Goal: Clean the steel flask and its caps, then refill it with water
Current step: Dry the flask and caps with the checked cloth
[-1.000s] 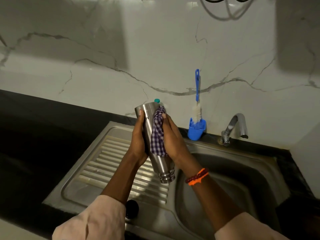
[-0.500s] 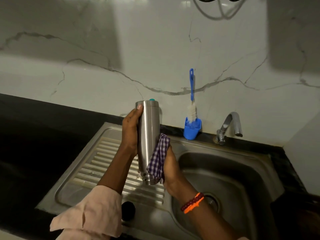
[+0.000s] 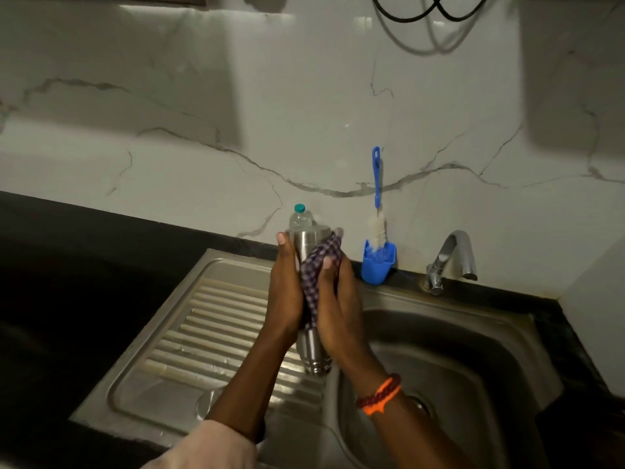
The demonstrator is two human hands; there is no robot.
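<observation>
Above the sink (image 3: 500,336), the left hand (image 3: 285,292) gripped the inverted steel flask (image 3: 309,350). The right hand (image 3: 336,309) clasped a checked cloth (image 3: 314,275) against its side.

The steel flask (image 3: 308,245) is a plain brushed-metal cylinder, held nearly upright but upside down above the edge between draining board and basin. Its flat base points up and its threaded, ringed neck points down, with no cap on it. A purple-and-white checked cloth (image 3: 316,272) is pressed over its right side, covering the middle of the body.
</observation>
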